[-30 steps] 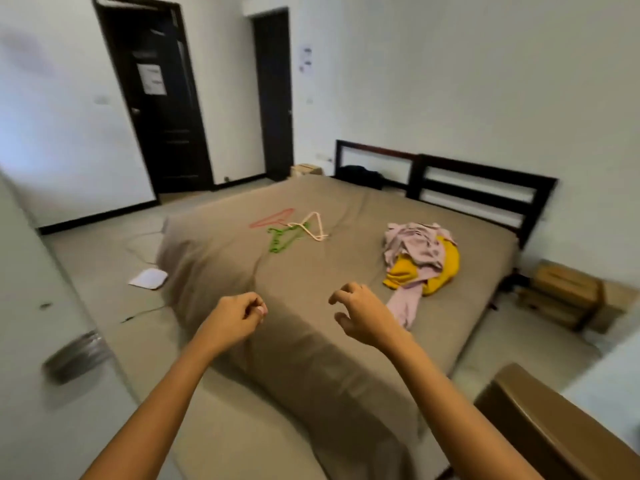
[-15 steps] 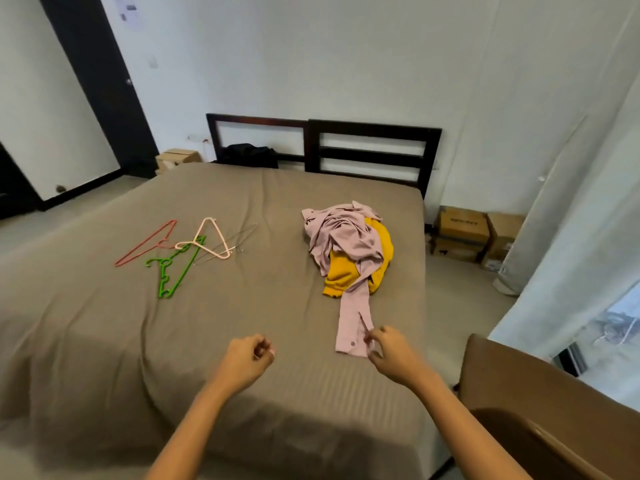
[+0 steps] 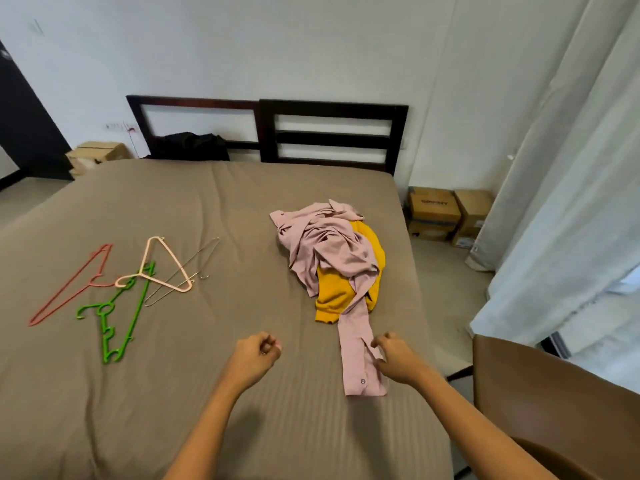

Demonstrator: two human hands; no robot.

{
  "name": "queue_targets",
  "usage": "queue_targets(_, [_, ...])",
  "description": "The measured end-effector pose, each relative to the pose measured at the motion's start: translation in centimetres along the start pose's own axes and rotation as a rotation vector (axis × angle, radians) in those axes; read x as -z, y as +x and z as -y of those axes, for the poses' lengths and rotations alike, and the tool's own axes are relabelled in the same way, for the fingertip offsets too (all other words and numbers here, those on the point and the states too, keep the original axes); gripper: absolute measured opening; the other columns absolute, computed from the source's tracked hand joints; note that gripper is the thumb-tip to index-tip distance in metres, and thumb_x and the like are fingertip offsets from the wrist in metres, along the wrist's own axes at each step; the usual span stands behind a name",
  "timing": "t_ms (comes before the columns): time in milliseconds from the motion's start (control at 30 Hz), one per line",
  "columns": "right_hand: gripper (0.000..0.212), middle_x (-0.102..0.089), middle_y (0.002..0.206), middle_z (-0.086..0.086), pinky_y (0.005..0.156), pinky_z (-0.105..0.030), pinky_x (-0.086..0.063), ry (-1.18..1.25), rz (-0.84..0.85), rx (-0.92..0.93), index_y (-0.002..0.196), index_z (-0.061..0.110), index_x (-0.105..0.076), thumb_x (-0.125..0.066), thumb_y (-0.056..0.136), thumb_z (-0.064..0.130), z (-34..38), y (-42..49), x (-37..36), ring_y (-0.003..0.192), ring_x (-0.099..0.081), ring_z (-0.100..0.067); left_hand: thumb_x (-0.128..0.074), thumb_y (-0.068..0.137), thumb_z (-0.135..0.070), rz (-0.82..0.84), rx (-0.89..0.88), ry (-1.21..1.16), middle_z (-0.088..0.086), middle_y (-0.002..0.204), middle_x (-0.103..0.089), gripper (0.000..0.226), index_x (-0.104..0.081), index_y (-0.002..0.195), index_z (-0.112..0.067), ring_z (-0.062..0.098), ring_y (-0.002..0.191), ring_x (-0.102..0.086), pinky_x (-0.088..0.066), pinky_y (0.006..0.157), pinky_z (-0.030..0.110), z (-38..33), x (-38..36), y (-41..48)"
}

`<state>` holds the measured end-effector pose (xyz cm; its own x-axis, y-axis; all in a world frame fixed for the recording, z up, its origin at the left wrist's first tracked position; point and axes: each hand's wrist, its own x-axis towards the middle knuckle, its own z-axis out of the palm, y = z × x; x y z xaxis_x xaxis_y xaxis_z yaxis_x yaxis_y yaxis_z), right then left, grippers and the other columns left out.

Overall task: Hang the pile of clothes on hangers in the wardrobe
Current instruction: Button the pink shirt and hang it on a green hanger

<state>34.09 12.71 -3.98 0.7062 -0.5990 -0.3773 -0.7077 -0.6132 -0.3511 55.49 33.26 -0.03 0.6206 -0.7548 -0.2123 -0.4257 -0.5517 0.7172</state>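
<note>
A pile of clothes lies on the right side of the brown bed (image 3: pixel 207 202): a crumpled pink shirt (image 3: pixel 329 244) on top of a yellow garment (image 3: pixel 337 292). One pink sleeve stretches toward me. My right hand (image 3: pixel 398 358) is at that sleeve's right edge, fingers curled and pinching the cloth. My left hand (image 3: pixel 254 358) hovers over bare sheet left of the sleeve, curled into a fist with nothing in it. Several hangers lie on the bed's left side: a red hanger (image 3: pixel 69 289), a pale pink hanger (image 3: pixel 166 261), a green hanger (image 3: pixel 117 327) and a wire hanger (image 3: pixel 187 271). No wardrobe is in view.
A dark headboard (image 3: pixel 329 133) stands against the white wall, with a black bundle (image 3: pixel 190 145) below it. Cardboard boxes (image 3: pixel 446 213) sit on the floor right of the bed beside a white curtain (image 3: pixel 571 202). A brown chair (image 3: pixel 554 393) is at my right.
My view swung right from the doors to the bed and moved closer. My right hand dropped onto the pink sleeve's edge. My left hand stayed curled.
</note>
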Motion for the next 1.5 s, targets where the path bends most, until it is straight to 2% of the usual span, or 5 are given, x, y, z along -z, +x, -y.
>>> queue_targets(533, [0.041, 0.022, 0.155, -0.012, 0.115, -0.052, -0.002, -0.352, -0.036, -0.143, 0.129, 0.031, -0.053, -0.053, 0.089, 0.041, 1.0, 30.2, 6.0, 0.142, 0.015, -0.042, -0.061, 0.086, -0.013, 0.189, -0.031, -0.049, -0.022, 0.055, -0.053, 0.019, -0.055, 0.07, -0.02, 0.0, 0.051, -0.046, -0.043, 0.062, 0.024, 7.2, -1.3, 19.5])
queue_targets(800, [0.024, -0.068, 0.091, 0.005, 0.074, -0.029, -0.045, 0.486, -0.31, -0.05, 0.092, 0.032, -0.062, -0.055, 0.073, 0.02, 3.3, 34.6, 0.2, 0.086, -0.064, -0.018, -0.061, 0.088, -0.008, 0.061, 0.081, -0.335, -0.007, 0.068, -0.061, 0.018, -0.056, 0.077, -0.021, -0.006, 0.054, -0.054, -0.043, 0.061, 0.012, 7.9, -3.5, 25.9])
queue_targets(1200, [0.023, -0.07, 0.094, 0.006, 0.084, -0.028, -0.048, 1.1, 0.556, 0.236, 0.103, 0.014, -0.069, -0.058, 0.088, -0.001, 7.8, 25.3, -2.7, 0.089, -0.063, -0.012, -0.058, 0.085, -0.014, 0.327, 0.215, -0.187, 0.001, 0.149, -0.031, 0.072, -0.021, 0.147, -0.018, 0.015, 0.133, -0.036, -0.029, 0.096, 0.011, 5.2, -7.4, 29.0])
queue_targets(1333, [0.034, -0.068, 0.098, -0.001, 0.076, -0.025, -0.05, 1.089, -0.081, -0.174, 0.107, 0.016, -0.063, -0.077, 0.078, 0.023, 5.3, 28.5, -1.3, 0.097, -0.062, -0.024, -0.055, 0.09, -0.008, 0.487, 0.117, -0.198, -0.05, 0.082, -0.054, 0.077, -0.044, 0.076, -0.083, -0.022, 0.093, -0.048, -0.033, 0.074, -0.004, 5.4, -6.8, 25.8])
queue_targets(1500, [0.071, -0.05, 0.124, -0.008, 0.087, -0.038, -0.047, 1.145, -0.147, -0.581, 0.134, 0.004, -0.031, -0.073, 0.077, 0.004, 4.4, 31.3, -3.7, 0.104, -0.053, -0.024, -0.058, 0.087, -0.028, 0.776, 0.119, -0.08, -0.016, 0.08, -0.055, 0.019, -0.063, 0.104, -0.022, -0.007, 0.076, -0.046, -0.035, 0.063, 0.001, 5.6, -7.5, 21.0])
